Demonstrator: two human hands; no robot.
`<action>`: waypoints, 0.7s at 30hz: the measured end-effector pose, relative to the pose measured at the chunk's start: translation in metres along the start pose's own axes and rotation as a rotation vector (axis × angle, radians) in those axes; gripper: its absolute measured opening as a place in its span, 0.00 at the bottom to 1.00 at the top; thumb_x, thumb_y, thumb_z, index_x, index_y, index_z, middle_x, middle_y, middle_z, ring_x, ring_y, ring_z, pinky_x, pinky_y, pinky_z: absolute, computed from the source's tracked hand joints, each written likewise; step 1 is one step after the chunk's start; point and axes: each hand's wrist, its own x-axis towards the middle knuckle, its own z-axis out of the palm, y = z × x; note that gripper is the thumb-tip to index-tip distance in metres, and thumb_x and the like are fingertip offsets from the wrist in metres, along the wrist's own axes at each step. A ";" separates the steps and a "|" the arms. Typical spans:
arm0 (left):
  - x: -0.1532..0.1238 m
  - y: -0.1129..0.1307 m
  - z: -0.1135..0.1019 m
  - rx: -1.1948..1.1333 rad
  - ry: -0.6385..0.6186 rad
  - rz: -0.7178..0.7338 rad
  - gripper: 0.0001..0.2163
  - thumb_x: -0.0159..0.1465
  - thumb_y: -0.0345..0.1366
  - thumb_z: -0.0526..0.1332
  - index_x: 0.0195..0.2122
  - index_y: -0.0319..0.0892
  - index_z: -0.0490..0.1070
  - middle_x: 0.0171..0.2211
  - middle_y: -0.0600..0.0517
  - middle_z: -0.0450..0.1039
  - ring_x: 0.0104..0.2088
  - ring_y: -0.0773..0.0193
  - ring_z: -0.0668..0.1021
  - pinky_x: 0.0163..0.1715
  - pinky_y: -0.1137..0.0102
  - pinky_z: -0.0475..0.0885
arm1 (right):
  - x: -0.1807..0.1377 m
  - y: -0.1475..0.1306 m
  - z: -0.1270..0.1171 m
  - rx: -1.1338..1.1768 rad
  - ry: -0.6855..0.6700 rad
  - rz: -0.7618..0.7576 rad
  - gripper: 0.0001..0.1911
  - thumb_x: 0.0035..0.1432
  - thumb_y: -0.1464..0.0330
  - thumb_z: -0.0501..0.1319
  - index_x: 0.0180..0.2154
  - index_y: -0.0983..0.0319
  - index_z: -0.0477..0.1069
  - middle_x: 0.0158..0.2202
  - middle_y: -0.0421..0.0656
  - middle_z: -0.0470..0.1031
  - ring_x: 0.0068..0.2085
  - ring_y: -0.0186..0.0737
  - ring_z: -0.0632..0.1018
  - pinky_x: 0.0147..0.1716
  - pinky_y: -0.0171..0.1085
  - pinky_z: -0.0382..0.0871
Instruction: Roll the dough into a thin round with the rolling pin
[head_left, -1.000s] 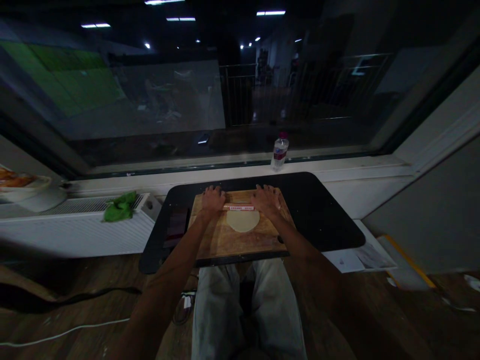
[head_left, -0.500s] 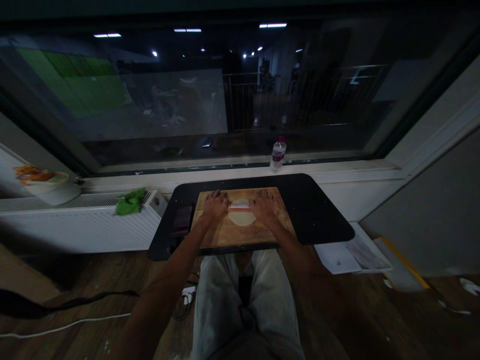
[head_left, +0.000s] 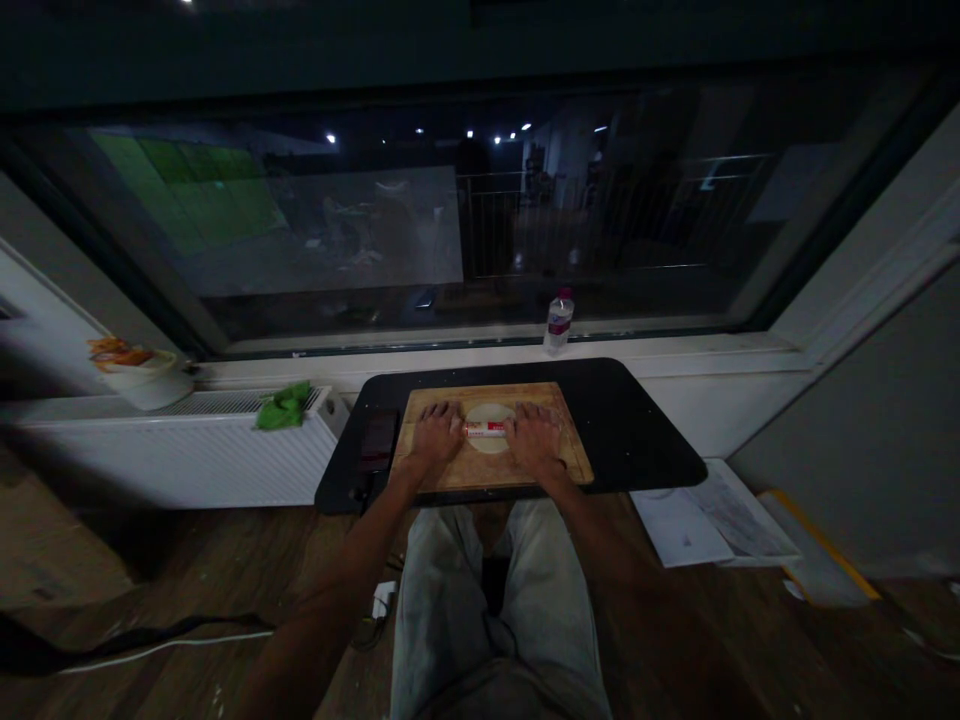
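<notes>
A round, flat sheet of pale dough [head_left: 491, 445] lies on a wooden cutting board [head_left: 480, 472]. Across its middle rests a rolling pin [head_left: 486, 429], white with red and orange print. My left hand [head_left: 438, 432] is over the pin's left end, fingers bent forward and down. Over the right end lies my right hand [head_left: 534, 432] in the same way. Both palms cover the pin's ends, so those are hidden. The dough's far and near edges show on either side of the pin.
The board sits on a black tabletop [head_left: 637, 440]. Left of it lies a dark phone-like slab [head_left: 379, 440]. A water bottle [head_left: 559, 322] stands on the windowsill. A green cloth [head_left: 283, 405] and a white tub [head_left: 146, 380] are by the radiator [head_left: 247, 460].
Both hands have drawn the rolling pin from the dough's far part back toward me to its middle. It has turned, and more red print shows. The camera view has tilted slightly up.
</notes>
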 end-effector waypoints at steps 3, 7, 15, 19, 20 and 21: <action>-0.007 0.005 -0.004 0.024 -0.035 0.018 0.20 0.75 0.34 0.60 0.66 0.44 0.76 0.63 0.40 0.81 0.66 0.45 0.77 0.73 0.48 0.66 | -0.006 0.001 0.002 0.007 0.013 -0.015 0.25 0.80 0.59 0.54 0.63 0.65 0.80 0.64 0.57 0.81 0.63 0.59 0.77 0.68 0.52 0.61; -0.017 0.010 -0.008 0.021 -0.068 0.019 0.18 0.76 0.34 0.58 0.64 0.43 0.78 0.64 0.38 0.80 0.67 0.46 0.77 0.74 0.49 0.65 | -0.013 0.002 0.009 0.019 0.068 -0.027 0.24 0.80 0.60 0.53 0.61 0.64 0.82 0.67 0.57 0.80 0.67 0.60 0.75 0.73 0.54 0.55; -0.024 0.024 -0.021 0.037 -0.158 -0.164 0.19 0.80 0.39 0.53 0.63 0.42 0.79 0.68 0.37 0.77 0.71 0.41 0.73 0.69 0.45 0.69 | -0.022 0.006 0.024 0.037 0.126 -0.042 0.27 0.79 0.62 0.54 0.67 0.67 0.78 0.71 0.57 0.77 0.73 0.60 0.71 0.77 0.55 0.52; -0.007 0.028 -0.024 0.040 -0.205 -0.200 0.21 0.79 0.38 0.52 0.66 0.43 0.77 0.70 0.37 0.75 0.73 0.38 0.71 0.70 0.37 0.67 | -0.020 0.008 0.024 0.036 0.111 -0.055 0.28 0.80 0.62 0.52 0.69 0.69 0.76 0.74 0.60 0.73 0.74 0.59 0.71 0.77 0.55 0.53; -0.002 0.028 -0.023 0.024 -0.211 -0.224 0.23 0.79 0.38 0.52 0.70 0.44 0.74 0.72 0.37 0.74 0.74 0.38 0.70 0.71 0.38 0.66 | -0.018 0.010 0.023 0.037 0.101 -0.059 0.29 0.80 0.62 0.52 0.70 0.70 0.75 0.75 0.60 0.72 0.75 0.60 0.70 0.77 0.55 0.54; 0.004 0.027 -0.021 0.006 -0.215 -0.255 0.26 0.78 0.38 0.53 0.75 0.44 0.70 0.74 0.38 0.72 0.75 0.39 0.69 0.73 0.39 0.65 | -0.017 0.011 0.022 0.041 0.085 -0.066 0.29 0.80 0.62 0.52 0.71 0.70 0.74 0.76 0.61 0.70 0.76 0.60 0.69 0.76 0.55 0.54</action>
